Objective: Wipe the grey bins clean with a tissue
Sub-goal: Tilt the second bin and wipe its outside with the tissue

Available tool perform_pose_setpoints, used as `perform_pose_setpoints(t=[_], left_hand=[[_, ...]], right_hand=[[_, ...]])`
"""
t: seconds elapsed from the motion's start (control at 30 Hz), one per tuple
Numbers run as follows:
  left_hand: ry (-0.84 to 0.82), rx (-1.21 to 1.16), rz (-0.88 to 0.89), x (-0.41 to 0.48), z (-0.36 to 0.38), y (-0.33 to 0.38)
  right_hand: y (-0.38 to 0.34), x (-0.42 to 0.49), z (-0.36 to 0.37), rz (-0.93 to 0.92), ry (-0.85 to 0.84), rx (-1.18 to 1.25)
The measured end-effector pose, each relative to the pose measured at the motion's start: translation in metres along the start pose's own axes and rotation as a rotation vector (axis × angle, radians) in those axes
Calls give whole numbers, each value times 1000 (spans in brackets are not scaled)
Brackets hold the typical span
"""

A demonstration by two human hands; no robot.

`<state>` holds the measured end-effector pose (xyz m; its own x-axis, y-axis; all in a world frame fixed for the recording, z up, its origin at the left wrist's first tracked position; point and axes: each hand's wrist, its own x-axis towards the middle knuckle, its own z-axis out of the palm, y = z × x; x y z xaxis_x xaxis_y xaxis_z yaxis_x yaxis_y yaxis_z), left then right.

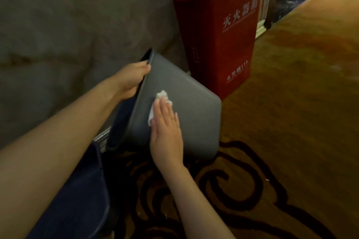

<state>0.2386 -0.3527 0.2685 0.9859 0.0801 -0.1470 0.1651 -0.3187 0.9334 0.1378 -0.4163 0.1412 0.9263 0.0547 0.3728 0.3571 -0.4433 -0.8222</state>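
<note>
A grey bin (190, 106) lies tipped on its side over the carpet, its mouth turned left toward the wall. My left hand (132, 79) grips the bin's upper rim, fingers curled over the edge. My right hand (167, 132) lies flat on the bin's outer wall with fingers extended, pressing a crumpled white tissue (161, 101) against it. Part of the tissue sticks out past my fingertips and along the thumb side. The inside of the bin is hidden from this angle.
A tall dark red fire-extinguisher box (223, 31) stands right behind the bin against the grey stone wall (68, 35). Patterned gold and brown carpet (291, 122) spreads to the right and front. My knee in dark blue trousers (81, 196) is at the lower left.
</note>
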Motion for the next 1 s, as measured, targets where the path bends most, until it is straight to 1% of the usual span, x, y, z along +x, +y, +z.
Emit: perform_pose_setpoints(t=[0.1,0.17,0.3,0.4,0.47,0.57,0.73,0.8,0.87,0.93,1.0], left_hand=[[-39,258,-31,-23,-14,-23],[-16,385,-9,-39,-22,-40],[-9,406,39,-45,-20,-46],[52,548,71,-37,-11,-40],[99,596,105,-33,-5,-39],[131,654,128,-32,3,-37],[198,812,221,-40,5,-36],[202,834,270,-45,5,-39],[206,837,295,-50,5,-43],[222,825,292,-54,4,-48],[253,803,287,-58,1,-53]], right_hand=[[28,9,-6,149,26,-6],[52,10,-10,267,75,37],[90,-10,-14,577,252,136],[103,-34,-11,738,351,128],[103,-44,-9,800,413,157],[100,-48,-7,849,464,104],[95,-53,-12,1012,422,151],[87,-59,-10,1024,407,156],[72,-61,-4,973,386,133],[50,-57,1,860,386,93],[21,-51,6,695,408,90]])
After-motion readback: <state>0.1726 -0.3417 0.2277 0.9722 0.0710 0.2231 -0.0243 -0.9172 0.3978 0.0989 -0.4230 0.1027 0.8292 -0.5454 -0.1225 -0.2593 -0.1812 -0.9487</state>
